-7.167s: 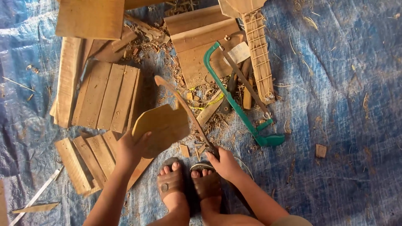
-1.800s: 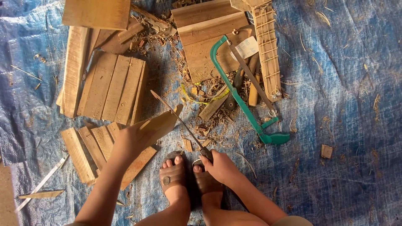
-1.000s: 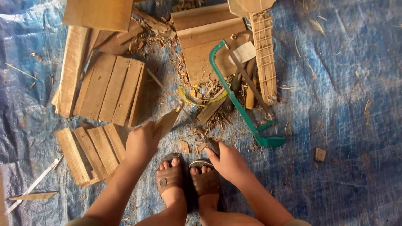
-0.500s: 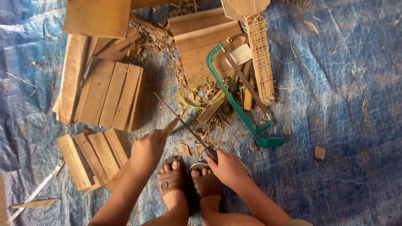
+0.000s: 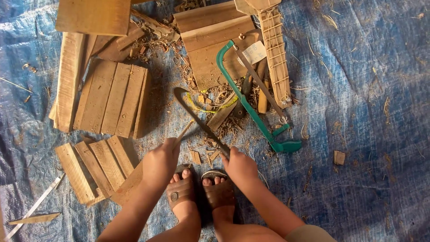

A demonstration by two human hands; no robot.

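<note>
My right hand [image 5: 239, 166] grips the handle of a long dark blade [image 5: 199, 118] that runs up and to the left, its curved tip near the wood shavings. My left hand [image 5: 160, 162] holds a flat piece of wood [image 5: 184, 130] edge-on, so only a thin sliver shows above my fingers, touching or close beside the blade. Both hands sit just above my feet in brown sandals [image 5: 200, 193].
A green hacksaw [image 5: 251, 105] lies to the right of the blade. Planks [image 5: 112, 98] and short slats [image 5: 92, 166] lie on the blue tarp [image 5: 367, 112] at left. More boards [image 5: 210, 36] and a slatted wooden part [image 5: 275, 54] sit at the top. Shavings litter the middle.
Earlier my left hand held the wood piece flat and broad; it has turned it edge-on. The blade in my right hand has moved back and forth against it.
</note>
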